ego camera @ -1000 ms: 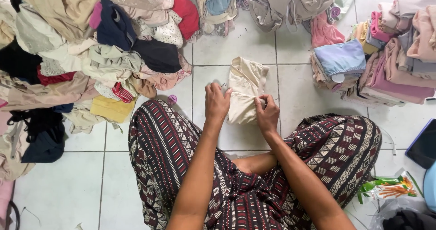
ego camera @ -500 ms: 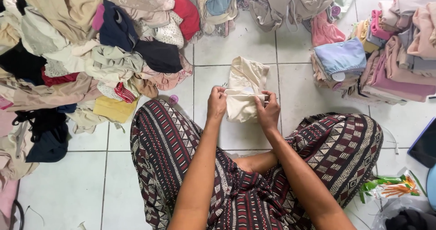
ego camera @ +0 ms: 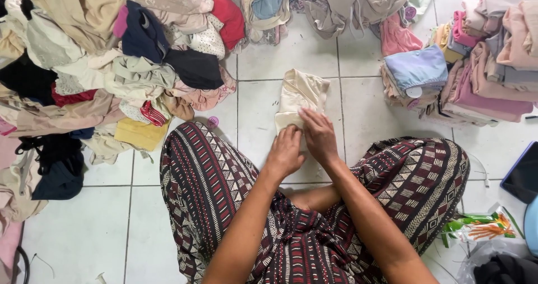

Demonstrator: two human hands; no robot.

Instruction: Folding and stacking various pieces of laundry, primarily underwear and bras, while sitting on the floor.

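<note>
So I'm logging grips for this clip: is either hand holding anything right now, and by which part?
Nothing is gripped. Both the left hand and right hand lie flat on the near end of the cream garment, pressing it to the tiled floor.

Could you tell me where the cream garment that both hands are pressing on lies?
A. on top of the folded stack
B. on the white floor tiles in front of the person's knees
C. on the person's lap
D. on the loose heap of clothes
B: the cream garment lies flat on the floor tiles, with the left hand and right hand on its near end, apart from both piles.
</note>
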